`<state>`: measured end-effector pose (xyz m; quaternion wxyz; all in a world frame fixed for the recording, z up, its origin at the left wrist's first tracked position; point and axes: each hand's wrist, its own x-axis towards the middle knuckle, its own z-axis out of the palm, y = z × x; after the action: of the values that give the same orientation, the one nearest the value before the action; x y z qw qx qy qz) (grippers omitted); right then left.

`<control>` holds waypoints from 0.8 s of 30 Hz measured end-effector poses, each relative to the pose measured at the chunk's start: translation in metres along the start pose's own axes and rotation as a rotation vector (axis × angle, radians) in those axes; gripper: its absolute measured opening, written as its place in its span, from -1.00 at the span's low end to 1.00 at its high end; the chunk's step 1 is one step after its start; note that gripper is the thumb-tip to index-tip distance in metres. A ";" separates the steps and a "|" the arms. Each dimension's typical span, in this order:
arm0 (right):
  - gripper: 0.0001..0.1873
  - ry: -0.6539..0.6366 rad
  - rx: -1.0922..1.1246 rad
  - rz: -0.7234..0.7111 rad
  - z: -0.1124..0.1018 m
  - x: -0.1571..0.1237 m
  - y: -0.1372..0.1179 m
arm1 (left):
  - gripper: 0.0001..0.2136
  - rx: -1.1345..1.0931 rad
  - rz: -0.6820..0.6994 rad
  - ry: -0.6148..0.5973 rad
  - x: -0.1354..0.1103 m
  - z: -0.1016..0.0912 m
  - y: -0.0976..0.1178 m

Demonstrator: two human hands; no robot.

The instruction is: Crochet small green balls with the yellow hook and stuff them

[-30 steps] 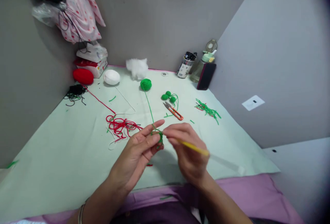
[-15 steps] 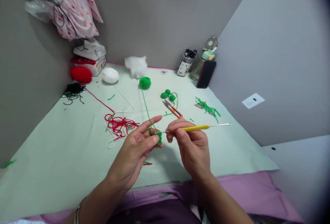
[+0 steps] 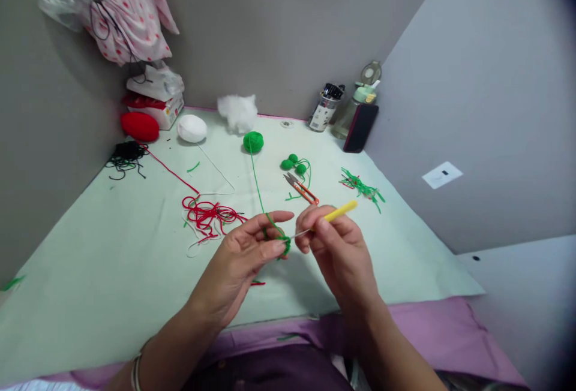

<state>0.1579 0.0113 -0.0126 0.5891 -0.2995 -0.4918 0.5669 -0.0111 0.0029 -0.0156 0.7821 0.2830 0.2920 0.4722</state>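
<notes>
My left hand pinches a small green crochet piece between thumb and fingers, its index finger stretched out. Green yarn runs from that finger back to a green yarn ball. In my right hand is a crochet hook with a yellow handle, gripped by thumb and fingers. The hook's thin metal shaft points left and meets the green piece; its very tip is hard to make out there. Just beyond my right hand lie orange-handled thread snips.
Three small green balls lie behind the snips. Red yarn is tangled at left, with a white yarn ball and a red one behind. Green scraps lie at right. A phone leans against a bottle.
Both hands have shifted slightly right with the green piece. The hook has tilted, its handle end now higher and its far metal end no longer plainly seen.
</notes>
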 end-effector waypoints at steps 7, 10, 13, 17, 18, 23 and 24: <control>-0.84 -0.015 -0.182 -0.168 0.003 -0.005 0.012 | -0.56 0.117 0.102 0.110 0.000 0.001 -0.003; -0.85 0.009 -0.066 -0.107 0.003 -0.003 0.010 | -0.59 0.141 0.097 0.109 -0.001 -0.002 -0.003; -0.82 0.012 0.013 -0.063 0.005 0.000 0.008 | -0.63 0.147 0.106 0.102 -0.002 -0.002 -0.002; -0.80 0.009 0.032 -0.051 0.007 0.002 0.006 | -0.66 0.156 0.115 0.111 -0.004 -0.002 0.000; -0.81 0.011 0.029 -0.051 0.007 0.003 0.006 | -0.67 0.155 0.114 0.112 -0.003 -0.002 0.001; -0.82 0.016 -0.013 -0.056 0.005 0.001 0.008 | -0.68 0.164 0.127 0.122 -0.002 -0.001 0.002; -0.82 0.010 -0.025 -0.060 0.004 0.000 0.009 | -0.68 0.164 0.133 0.127 -0.002 0.000 0.001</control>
<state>0.1504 0.0123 -0.0191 0.6045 -0.2950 -0.5047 0.5412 -0.0126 0.0020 -0.0147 0.7033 0.3344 0.3590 0.5144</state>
